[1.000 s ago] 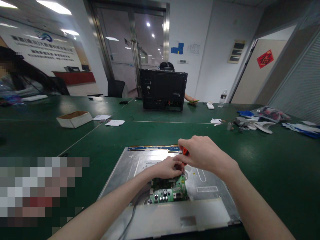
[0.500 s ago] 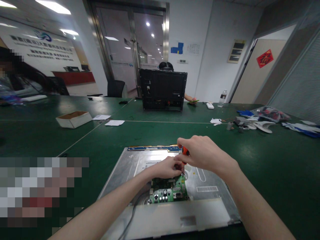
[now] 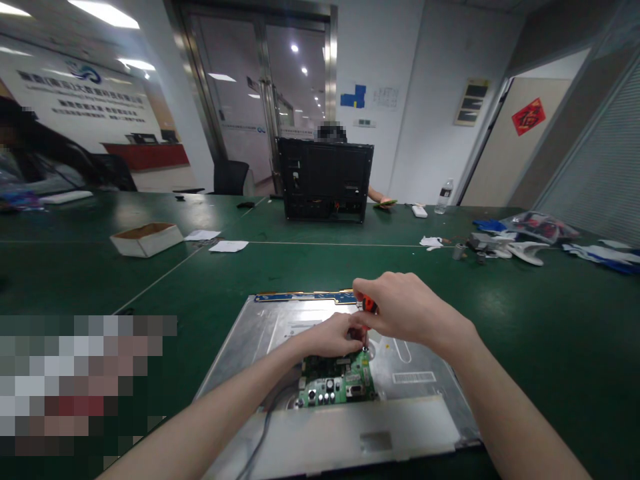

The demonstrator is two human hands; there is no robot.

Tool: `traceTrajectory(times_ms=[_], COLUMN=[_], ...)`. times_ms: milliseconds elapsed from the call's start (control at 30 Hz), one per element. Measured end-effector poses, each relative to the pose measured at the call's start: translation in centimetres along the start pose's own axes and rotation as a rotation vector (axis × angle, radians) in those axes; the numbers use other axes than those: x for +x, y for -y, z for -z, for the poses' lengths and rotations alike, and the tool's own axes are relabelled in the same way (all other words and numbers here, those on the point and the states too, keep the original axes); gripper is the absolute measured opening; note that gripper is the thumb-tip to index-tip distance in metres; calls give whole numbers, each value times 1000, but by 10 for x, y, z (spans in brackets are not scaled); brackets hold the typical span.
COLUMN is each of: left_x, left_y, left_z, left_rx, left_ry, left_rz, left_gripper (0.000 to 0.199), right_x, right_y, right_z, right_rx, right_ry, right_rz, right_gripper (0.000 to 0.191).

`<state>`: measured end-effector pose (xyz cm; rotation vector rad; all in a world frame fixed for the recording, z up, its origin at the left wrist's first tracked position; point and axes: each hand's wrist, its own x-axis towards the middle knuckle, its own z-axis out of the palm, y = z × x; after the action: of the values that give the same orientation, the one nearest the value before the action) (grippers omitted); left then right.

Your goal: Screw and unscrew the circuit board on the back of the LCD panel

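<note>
A silver metal panel (image 3: 425, 360) lies on the green table, with a green circuit board (image 3: 343, 390) at its middle and a blue strip board (image 3: 295, 297) along its far edge. My right hand (image 3: 395, 303) is closed round the red and black handle of a screwdriver (image 3: 369, 305), which points down at the board's upper right corner. Beside the screwdriver's tip, my left hand (image 3: 337, 335) has its fingers pinched together; what they hold, if anything, is hidden. A grey cable (image 3: 263, 433) runs under my left forearm.
Across the table (image 3: 280, 260) stands a black monitor housing (image 3: 327, 180), a person partly behind it. An open box (image 3: 147, 240) and papers lie left. A bottle (image 3: 444, 197), white scraps, small parts and plastic bags (image 3: 543, 227) are at the right. Another person sits far left.
</note>
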<state>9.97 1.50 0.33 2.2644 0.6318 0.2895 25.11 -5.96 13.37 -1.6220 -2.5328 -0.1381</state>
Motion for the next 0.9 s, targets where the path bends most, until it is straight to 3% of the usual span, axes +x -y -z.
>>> traceTrajectory(times_ms=[167, 333, 500, 767, 900], left_x=[0, 2, 1, 1, 2], left_y=[0, 2, 0, -1, 0], left_z=[0, 0, 1, 2, 2], left_rx=[33, -1, -7, 22, 9], left_ry=[23, 21, 10, 45, 33], left_rz=[4, -33, -16, -20, -42], left_gripper=[13, 13, 8, 12, 12], right_x=[3, -1, -5, 0, -2], right_y=[-1, 0, 0, -1, 0], right_z=[1, 4, 8, 6, 7], right_rx=[-46, -19, 30, -4, -27], right_ry=[-12, 21, 50, 40, 39], right_rz=[-50, -12, 36, -48, -26], right_gripper=[27, 10, 15, 31, 15])
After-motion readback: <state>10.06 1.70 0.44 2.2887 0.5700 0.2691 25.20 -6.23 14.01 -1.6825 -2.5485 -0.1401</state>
